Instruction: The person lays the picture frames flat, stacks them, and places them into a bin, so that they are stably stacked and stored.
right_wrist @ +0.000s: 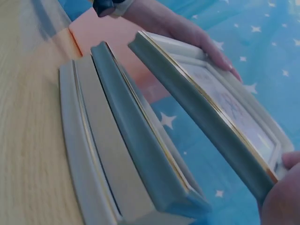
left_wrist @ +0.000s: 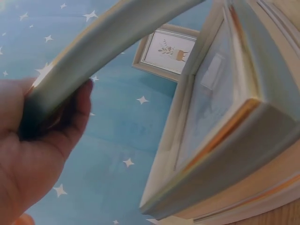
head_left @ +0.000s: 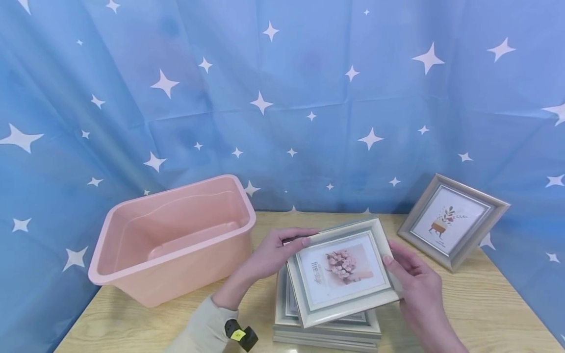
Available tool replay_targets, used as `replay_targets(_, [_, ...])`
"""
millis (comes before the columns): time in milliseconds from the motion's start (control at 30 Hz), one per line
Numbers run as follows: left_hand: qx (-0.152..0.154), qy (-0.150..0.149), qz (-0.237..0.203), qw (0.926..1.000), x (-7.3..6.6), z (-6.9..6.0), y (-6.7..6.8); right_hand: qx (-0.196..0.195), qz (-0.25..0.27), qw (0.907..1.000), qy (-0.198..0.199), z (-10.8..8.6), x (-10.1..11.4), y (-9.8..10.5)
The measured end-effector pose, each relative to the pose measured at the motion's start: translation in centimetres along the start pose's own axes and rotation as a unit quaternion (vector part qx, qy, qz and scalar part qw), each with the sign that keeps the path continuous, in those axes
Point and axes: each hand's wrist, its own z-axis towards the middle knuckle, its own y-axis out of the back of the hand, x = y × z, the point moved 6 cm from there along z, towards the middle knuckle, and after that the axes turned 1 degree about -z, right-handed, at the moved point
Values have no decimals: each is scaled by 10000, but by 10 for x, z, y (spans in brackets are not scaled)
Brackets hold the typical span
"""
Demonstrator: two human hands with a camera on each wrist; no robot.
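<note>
A cream picture frame [head_left: 344,314] with a grey inner border and a pink flower print is held tilted between both hands. My left hand [head_left: 275,252] grips its upper left edge, thumb on the front. At the opposite edge my right hand [head_left: 417,284] holds it, thumb on the front and fingers behind. Just below it lies a stack of similar picture frames [head_left: 326,336], partly covered by the held one. In the right wrist view a gap shows between the held frame [right_wrist: 206,112] and the stack [right_wrist: 136,131].
An open pink plastic bin [head_left: 185,269] stands on the wooden table [head_left: 494,304] at the left. At the back right a silver-beige frame [head_left: 474,245] with a plant print leans at a slant near the blue star-patterned curtain [head_left: 309,73].
</note>
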Motion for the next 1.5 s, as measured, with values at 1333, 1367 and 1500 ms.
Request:
replay_targets(1333, [-1055,842,675,9885,66,-2,8,15,-3775,9259,-158,-30,-37,1])
replay_targets(1367, [-1042,842,693,9886,66,-1,8,7,-3767,9262,-170,-30,-37,1])
replay_targets(1500, [-996,887,692,9886,69,-2,7,39,-3774,9257,-232,-30,-39,2])
